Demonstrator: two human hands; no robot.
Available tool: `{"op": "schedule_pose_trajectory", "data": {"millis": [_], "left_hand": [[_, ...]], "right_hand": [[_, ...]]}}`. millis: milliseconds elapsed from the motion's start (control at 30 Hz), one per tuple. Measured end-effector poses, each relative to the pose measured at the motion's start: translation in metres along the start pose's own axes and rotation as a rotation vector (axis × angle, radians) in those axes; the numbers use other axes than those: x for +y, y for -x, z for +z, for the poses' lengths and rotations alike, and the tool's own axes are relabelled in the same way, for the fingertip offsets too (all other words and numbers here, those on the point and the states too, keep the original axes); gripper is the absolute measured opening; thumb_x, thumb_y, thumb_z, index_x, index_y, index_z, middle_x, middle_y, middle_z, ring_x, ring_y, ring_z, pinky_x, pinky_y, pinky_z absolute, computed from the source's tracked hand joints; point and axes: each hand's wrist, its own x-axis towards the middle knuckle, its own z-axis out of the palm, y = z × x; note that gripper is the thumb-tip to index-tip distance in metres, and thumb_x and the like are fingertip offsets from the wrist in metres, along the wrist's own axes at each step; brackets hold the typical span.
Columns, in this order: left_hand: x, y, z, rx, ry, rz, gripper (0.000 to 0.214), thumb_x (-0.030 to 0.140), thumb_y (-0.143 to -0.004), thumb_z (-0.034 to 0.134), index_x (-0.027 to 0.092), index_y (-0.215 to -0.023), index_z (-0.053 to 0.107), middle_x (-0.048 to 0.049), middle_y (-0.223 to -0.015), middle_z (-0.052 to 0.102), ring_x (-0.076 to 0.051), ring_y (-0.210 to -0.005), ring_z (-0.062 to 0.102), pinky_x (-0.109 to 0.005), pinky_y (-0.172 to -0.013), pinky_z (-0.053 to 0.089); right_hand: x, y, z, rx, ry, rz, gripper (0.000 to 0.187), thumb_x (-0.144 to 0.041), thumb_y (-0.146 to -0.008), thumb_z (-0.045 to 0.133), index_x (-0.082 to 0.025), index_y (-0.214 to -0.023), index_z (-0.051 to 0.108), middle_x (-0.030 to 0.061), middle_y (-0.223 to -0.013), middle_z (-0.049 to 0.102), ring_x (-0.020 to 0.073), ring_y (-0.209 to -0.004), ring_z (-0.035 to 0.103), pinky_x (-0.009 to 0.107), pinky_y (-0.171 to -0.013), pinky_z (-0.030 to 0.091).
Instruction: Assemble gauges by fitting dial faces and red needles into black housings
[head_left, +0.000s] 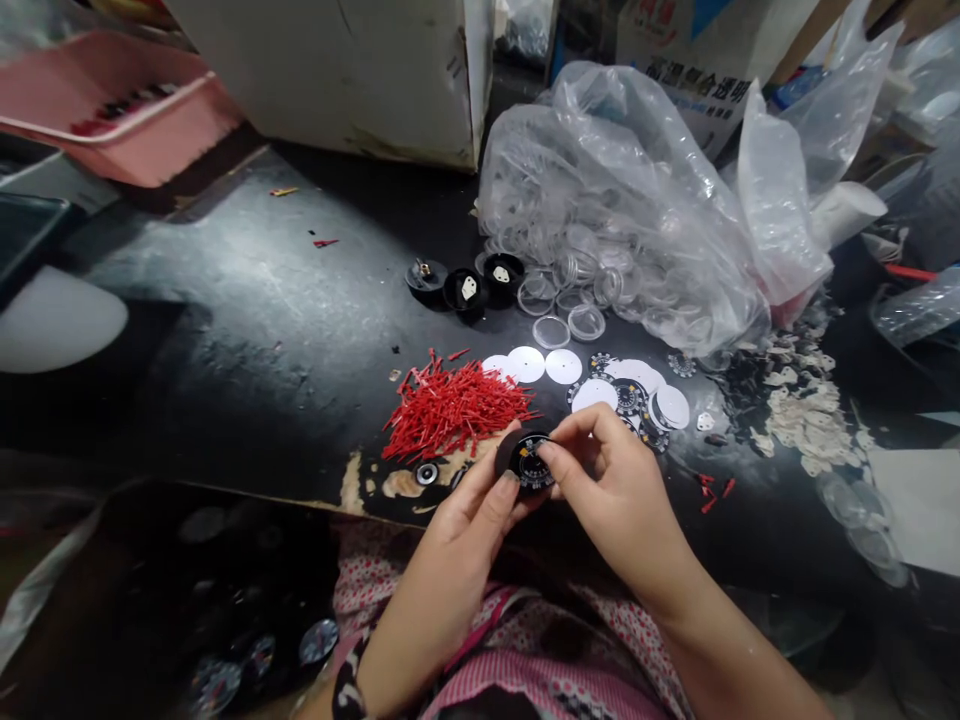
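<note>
My left hand (pixel 474 515) is closed around a small round black gauge case (pixel 508 452), tilted so that its face shows. In the case sits a black printed dial (pixel 534 464) with white marks and an orange patch. The thumb of my right hand (pixel 604 470) presses on the dial's upper right edge, its fingers curled at the rim. Just beyond my hands lies a heap of red pointers (pixel 457 405). White discs (pixel 564 366) and more black dials (pixel 627 397) are spread to the right of it.
Black cases (pixel 465 290) stand farther back, near clear rings (pixel 551 331) and a plastic bag (pixel 600 180) of clear covers. Small pale plates (pixel 806 410) are piled at the right. A pink bin (pixel 150 150) and a large box (pixel 360 80) are at the back.
</note>
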Motion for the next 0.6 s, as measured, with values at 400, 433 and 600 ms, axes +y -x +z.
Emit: {"op": "schedule_pose_trajectory", "data": {"millis": [400, 433, 600], "left_hand": [[0.008, -0.002, -0.016, -0.125, -0.14, -0.051, 0.037, 0.04, -0.088, 0.064, 0.036, -0.126, 0.064, 0.0042, -0.148, 0.051, -0.026, -0.137, 0.045, -0.031, -0.101, 0.052], [0.01, -0.002, -0.016, -0.131, -0.153, -0.054, 0.037, 0.04, -0.088, 0.065, 0.036, -0.125, 0.065, 0.004, -0.146, 0.053, -0.026, -0.136, 0.046, -0.031, -0.101, 0.052], [0.008, -0.004, -0.014, -0.122, -0.215, -0.024, 0.038, 0.037, -0.085, 0.068, 0.031, -0.123, 0.065, 0.0015, -0.134, 0.064, -0.021, -0.126, 0.057, -0.027, -0.102, 0.049]], "right_hand": [[-0.01, -0.003, -0.02, -0.211, 0.157, -0.007, 0.011, -0.025, -0.088, 0.061, -0.021, -0.082, 0.053, -0.0032, -0.073, 0.059, 0.0117, -0.066, 0.055, 0.024, -0.059, 0.042], [-0.01, -0.005, -0.021, -0.213, 0.182, -0.01, 0.011, -0.025, -0.088, 0.061, -0.022, -0.082, 0.053, -0.0033, -0.073, 0.059, 0.0118, -0.067, 0.056, 0.024, -0.059, 0.042], [-0.006, -0.002, -0.017, -0.175, 0.258, 0.008, 0.01, -0.022, -0.085, 0.063, -0.022, -0.086, 0.053, -0.0032, -0.078, 0.059, 0.0119, -0.068, 0.054, 0.025, -0.061, 0.042]]}}
